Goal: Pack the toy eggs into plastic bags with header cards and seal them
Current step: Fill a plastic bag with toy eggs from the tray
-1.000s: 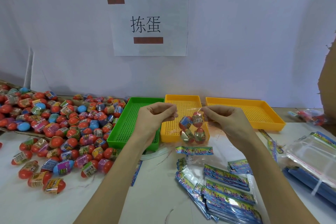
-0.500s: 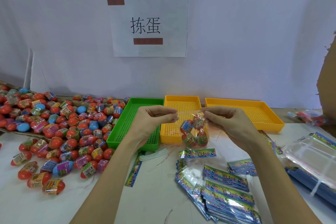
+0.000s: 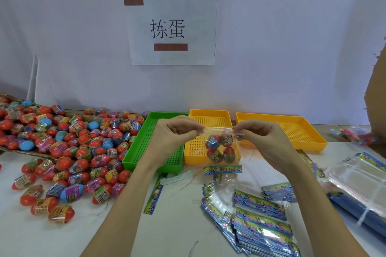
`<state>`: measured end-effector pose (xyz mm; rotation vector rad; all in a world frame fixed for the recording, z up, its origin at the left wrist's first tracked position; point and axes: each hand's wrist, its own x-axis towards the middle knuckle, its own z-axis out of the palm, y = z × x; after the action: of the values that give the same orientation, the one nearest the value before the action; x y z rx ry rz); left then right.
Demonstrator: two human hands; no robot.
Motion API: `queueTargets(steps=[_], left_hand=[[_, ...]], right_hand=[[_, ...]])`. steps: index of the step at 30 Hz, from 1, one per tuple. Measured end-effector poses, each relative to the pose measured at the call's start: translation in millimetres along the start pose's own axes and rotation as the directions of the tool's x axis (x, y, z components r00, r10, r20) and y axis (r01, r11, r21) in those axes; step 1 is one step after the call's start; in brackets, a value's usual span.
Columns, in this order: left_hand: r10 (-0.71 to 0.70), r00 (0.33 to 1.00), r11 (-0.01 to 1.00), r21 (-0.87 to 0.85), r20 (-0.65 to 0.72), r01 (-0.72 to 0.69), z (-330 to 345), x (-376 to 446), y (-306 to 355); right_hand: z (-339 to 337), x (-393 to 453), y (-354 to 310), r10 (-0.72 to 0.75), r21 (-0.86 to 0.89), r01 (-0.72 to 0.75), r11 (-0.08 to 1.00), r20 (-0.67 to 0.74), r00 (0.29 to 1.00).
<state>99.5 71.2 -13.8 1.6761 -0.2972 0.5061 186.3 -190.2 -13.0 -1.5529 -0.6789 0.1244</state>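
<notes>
Both hands are pinching the clear bag's (image 3: 218, 144) top edge, left hand (image 3: 173, 137) and right hand (image 3: 259, 142) stretching it above the near yellow tray (image 3: 211, 115). Four toy eggs (image 3: 219, 148) are hanging inside; an uneven pull risks misaligning the seal, spilling them.

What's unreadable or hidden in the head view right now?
- Clear plastic bag of toy eggs: whether its top is sealed; the left hand and right hand pinch over its upper corners.
- Loose red toy eggs: label print too small to read; the pile is cut off by the left edge.
- Brown cardboard piece: cut off by the right edge.
- Blue item at right: covered by clear bags.
</notes>
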Motion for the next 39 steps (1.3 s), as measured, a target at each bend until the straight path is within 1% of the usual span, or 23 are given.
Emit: queueTargets(steps=[5, 9, 12, 14, 15, 18, 24, 31, 34, 37, 38, 39], left_hand=[[0.03, 0.999, 0.995, 0.094, 0.031, -0.033, -0.8, 1.7, 1.4], [0.005, 0.997, 0.99, 0.143, 0.072, -0.015, -1.9, 1.2, 2.0], [-0.037, 0.998, 0.993, 0.11, 0.06, 0.031, -1.0, 0.6, 0.8], [-0.052, 0.999, 0.994, 0.093, 0.014, 0.05, 2.2, 0.9, 1.0], [-0.047, 0.999, 0.994, 0.097, -0.014, 0.048, 4.3, 1.2, 1.0], [-0.018, 0.998, 0.996, 0.083, -0.055, 0.022, 7.9, 2.1, -2.4], [-0.002, 0.998, 0.998, 0.057, -0.066, 0.006, 6.7, 2.3, -7.8], [-0.013, 0.998, 1.0, 0.025, -0.059, 0.015, 7.1, 3.1, -10.2], [-0.051, 0.997, 0.998, -0.026, -0.066, 0.049, 6.4, 3.6, -10.9], [-0.16, 0.985, 0.976, -0.157, -0.068, 0.148, 8.8, 4.2, -10.0], [-0.195, 0.979, 0.969, -0.163, -0.052, 0.184, 10.9, 4.3, -9.4], [-0.218, 0.975, 0.968, -0.132, -0.034, 0.212, 13.6, 4.4, -9.1]], right_hand=[[0.7, -0.7, -2.9, -0.031, -0.054, 0.031, 0.998, -0.008, 0.999], [0.6, -1.2, -4.3, -0.021, -0.089, 0.02, 0.996, -0.011, 1.0], [1.2, -0.4, -4.5, -0.02, -0.047, 0.018, 0.999, -0.03, 0.999], [3.2, 0.0, -5.2, -0.022, 0.013, 0.022, 1.0, -0.045, 0.999], [4.9, 0.0, -5.4, -0.025, 0.016, 0.026, 1.0, -0.056, 0.998], [8.7, -0.9, -5.3, -0.022, -0.074, 0.016, 0.997, -0.08, 0.997], [8.3, 1.2, 0.0, -0.021, -0.063, 0.018, 0.998, -0.043, 0.999], [12.4, 2.6, -0.2, -0.058, -0.043, 0.055, 0.998, -0.084, 0.995], [17.2, 2.6, -0.7, -0.074, -0.05, 0.07, 0.996, -0.088, 0.993], [19.4, 2.0, -0.4, -0.076, -0.064, 0.07, 0.995, -0.096, 0.992], [19.5, 1.8, -0.5, -0.073, -0.06, 0.067, 0.996, -0.1, 0.992], [19.7, 1.8, -0.6, -0.069, -0.055, 0.063, 0.996, -0.103, 0.992]])
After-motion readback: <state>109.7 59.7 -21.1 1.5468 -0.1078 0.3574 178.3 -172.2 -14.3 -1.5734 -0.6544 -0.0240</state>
